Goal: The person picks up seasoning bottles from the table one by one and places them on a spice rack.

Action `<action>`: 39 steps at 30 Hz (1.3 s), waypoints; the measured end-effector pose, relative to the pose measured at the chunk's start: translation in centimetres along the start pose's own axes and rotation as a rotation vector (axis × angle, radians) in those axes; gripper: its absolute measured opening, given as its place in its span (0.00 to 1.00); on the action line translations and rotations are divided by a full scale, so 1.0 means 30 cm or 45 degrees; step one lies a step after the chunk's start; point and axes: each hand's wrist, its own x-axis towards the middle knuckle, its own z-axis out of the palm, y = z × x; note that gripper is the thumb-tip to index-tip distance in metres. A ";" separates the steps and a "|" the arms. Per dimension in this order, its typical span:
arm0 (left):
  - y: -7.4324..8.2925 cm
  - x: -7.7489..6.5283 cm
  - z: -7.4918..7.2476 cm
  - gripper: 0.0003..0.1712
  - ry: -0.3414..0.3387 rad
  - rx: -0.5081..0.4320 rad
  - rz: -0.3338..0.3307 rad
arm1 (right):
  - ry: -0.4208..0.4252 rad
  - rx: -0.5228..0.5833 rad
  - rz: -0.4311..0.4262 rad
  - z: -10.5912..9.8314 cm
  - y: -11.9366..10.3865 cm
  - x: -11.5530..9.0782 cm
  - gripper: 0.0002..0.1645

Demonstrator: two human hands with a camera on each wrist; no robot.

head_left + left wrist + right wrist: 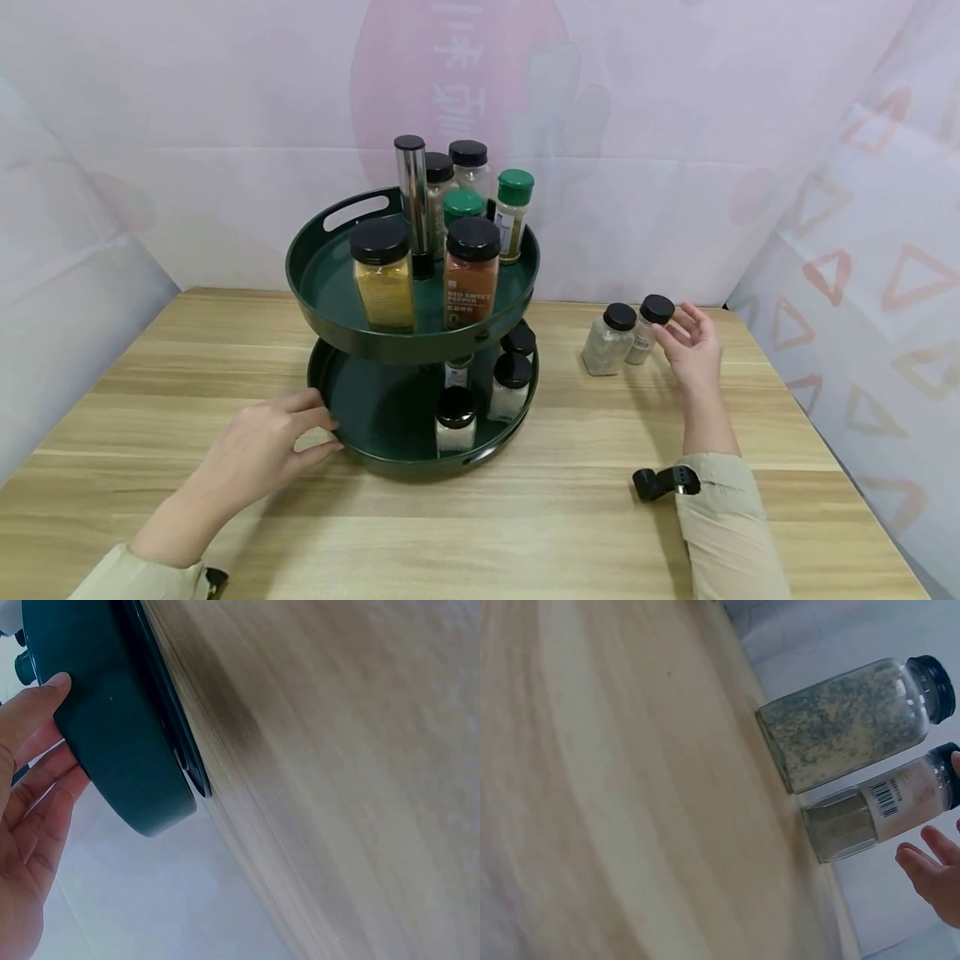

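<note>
My left hand [266, 446] is at the left side of a dark green two-tier turntable rack [420, 467], its fingertips touching the lower tray's wall. In the left wrist view, the thumb and fingers lie spread against that green wall [112, 727]. At the right, my right hand [693, 350] is beside a small black-capped spice jar [641, 340] with a barcode label. One fingertip is by its cap while other fingers [919, 862] stand apart from the glass. Close by, a larger black-capped jar [847, 724] of speckled pale seasoning stands upright.
On the upper tray stand a yellow spice jar [384, 292], a red sweet pepper jar [470, 279], a green-capped jar [512, 221], a tall silver-and-black cylinder [412, 196] and others. The lower tray holds several jars, including a white one [455, 433]. A patterned cloth [637, 125] hangs behind.
</note>
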 end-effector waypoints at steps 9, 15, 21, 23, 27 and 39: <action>-0.003 0.000 0.001 0.15 -0.013 0.005 -0.008 | -0.135 -0.071 0.085 0.008 0.037 0.028 0.43; -0.003 0.002 0.002 0.14 -0.008 -0.003 -0.007 | -0.185 -0.056 0.071 0.013 0.040 0.023 0.42; -0.002 0.003 0.002 0.14 -0.014 0.001 -0.009 | -0.125 -0.128 0.029 0.017 0.051 0.024 0.35; -0.003 0.003 0.002 0.14 -0.016 -0.001 -0.010 | -0.122 -0.172 0.019 0.018 0.054 0.026 0.33; -0.003 0.003 0.000 0.14 -0.016 -0.007 -0.006 | -0.126 -0.211 0.016 0.017 0.056 0.025 0.27; 0.001 0.005 -0.004 0.14 -0.021 -0.013 0.001 | -0.136 -0.128 0.005 0.002 0.061 0.008 0.26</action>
